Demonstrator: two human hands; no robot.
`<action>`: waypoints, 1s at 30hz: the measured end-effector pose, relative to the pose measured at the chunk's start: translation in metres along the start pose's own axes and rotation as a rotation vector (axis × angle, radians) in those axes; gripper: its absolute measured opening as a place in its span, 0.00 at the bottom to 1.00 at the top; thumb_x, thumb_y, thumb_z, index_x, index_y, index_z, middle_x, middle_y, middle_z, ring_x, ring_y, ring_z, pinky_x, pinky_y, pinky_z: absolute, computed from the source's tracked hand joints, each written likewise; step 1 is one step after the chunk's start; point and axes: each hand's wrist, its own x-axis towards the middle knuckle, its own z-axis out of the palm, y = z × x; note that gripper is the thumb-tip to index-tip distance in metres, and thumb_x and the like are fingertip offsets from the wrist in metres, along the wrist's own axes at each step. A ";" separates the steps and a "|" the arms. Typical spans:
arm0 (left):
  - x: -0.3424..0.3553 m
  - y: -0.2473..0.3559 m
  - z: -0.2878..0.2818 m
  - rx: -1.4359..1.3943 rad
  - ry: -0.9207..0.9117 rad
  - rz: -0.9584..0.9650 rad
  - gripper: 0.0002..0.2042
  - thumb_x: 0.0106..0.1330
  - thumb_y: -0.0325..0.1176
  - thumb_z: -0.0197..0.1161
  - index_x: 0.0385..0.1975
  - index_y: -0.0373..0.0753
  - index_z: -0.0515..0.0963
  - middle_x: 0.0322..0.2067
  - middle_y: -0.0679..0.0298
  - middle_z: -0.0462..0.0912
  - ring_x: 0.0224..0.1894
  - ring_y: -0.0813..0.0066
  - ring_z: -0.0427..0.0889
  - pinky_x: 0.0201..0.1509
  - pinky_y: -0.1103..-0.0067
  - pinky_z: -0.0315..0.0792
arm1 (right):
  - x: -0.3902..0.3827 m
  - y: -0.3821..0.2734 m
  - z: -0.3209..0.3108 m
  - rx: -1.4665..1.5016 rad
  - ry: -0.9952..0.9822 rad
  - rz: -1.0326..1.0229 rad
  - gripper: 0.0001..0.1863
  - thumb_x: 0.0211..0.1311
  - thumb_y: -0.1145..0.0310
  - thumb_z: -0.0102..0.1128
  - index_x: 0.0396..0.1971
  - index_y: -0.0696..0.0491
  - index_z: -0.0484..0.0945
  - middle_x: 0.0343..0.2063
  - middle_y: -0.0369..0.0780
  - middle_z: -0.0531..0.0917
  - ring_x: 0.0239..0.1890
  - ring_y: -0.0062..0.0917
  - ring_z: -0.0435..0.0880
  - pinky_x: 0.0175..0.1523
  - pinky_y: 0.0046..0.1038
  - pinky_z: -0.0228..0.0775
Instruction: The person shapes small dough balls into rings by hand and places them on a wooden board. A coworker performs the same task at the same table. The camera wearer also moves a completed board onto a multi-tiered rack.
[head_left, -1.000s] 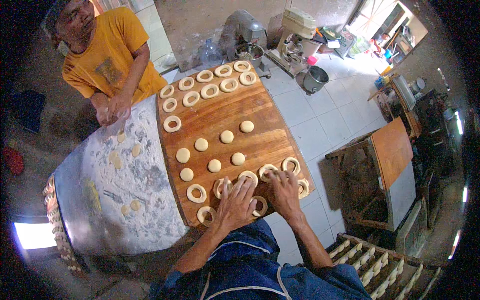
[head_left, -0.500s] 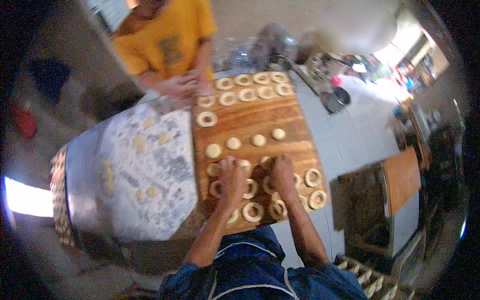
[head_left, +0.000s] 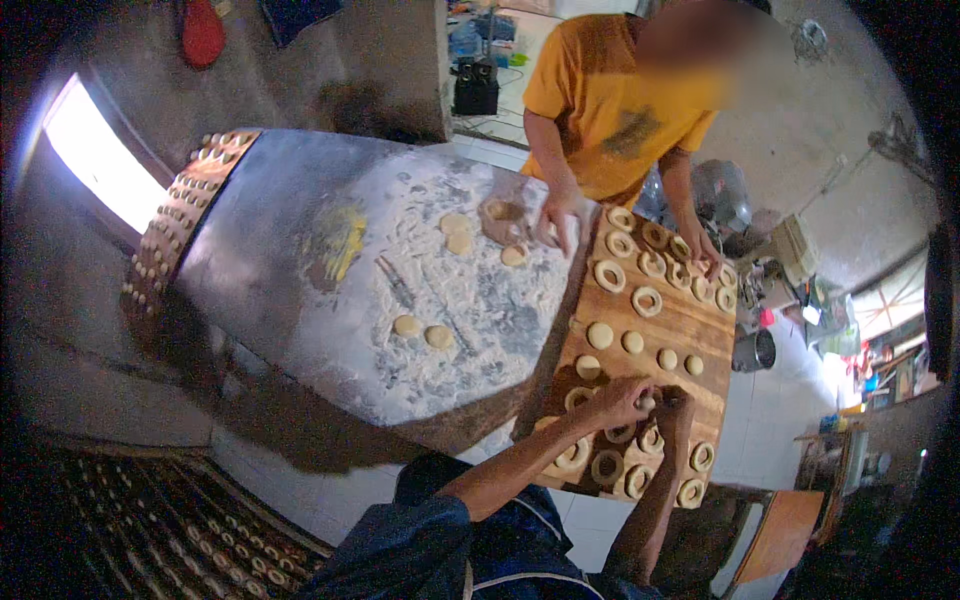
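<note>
Over the near half of a wooden board (head_left: 655, 322), my left hand (head_left: 626, 402) and my right hand (head_left: 675, 408) are close together. Their fingers are closed on a small pale piece of dough (head_left: 647, 403), mostly hidden by the fingers. Dough rings (head_left: 607, 466) lie beneath and around my hands, some partly covered by my forearms. Just beyond are several flat round dough pieces (head_left: 633, 342) without holes. More rings (head_left: 610, 275) sit at the board's far end.
Left of the board is a floured metal table (head_left: 290, 230) with dough discs (head_left: 438, 336) and a yellow smear (head_left: 345, 245). Across from me, a person in an orange shirt (head_left: 610, 110) has one hand at the table edge, the other at the far rings. Racks of dough (head_left: 215, 535) stand lower left.
My hands were apart, low over the dough; now they are together around one piece. The other person's hands have separated. The view has swung left.
</note>
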 end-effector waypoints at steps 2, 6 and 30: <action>-0.027 0.009 -0.024 -0.188 0.162 0.097 0.17 0.60 0.29 0.69 0.48 0.34 0.75 0.43 0.54 0.81 0.46 0.58 0.81 0.52 0.64 0.75 | 0.002 0.040 0.012 0.128 0.057 -0.105 0.10 0.54 0.70 0.70 0.33 0.59 0.83 0.32 0.48 0.85 0.33 0.37 0.84 0.39 0.35 0.74; -0.140 -0.005 -0.134 -0.054 0.431 -0.098 0.13 0.59 0.29 0.71 0.43 0.38 0.82 0.42 0.56 0.84 0.46 0.63 0.83 0.55 0.69 0.76 | -0.014 -0.101 0.054 0.300 -0.054 -0.272 0.14 0.52 0.73 0.73 0.38 0.58 0.81 0.35 0.42 0.84 0.38 0.30 0.83 0.43 0.31 0.77; -0.191 -0.066 -0.238 -0.250 0.862 -0.290 0.14 0.71 0.37 0.61 0.47 0.34 0.81 0.41 0.59 0.81 0.40 0.77 0.78 0.42 0.77 0.74 | -0.012 -0.278 0.217 0.651 -0.341 -0.119 0.29 0.55 0.79 0.69 0.53 0.56 0.62 0.33 0.46 0.85 0.36 0.29 0.85 0.40 0.30 0.78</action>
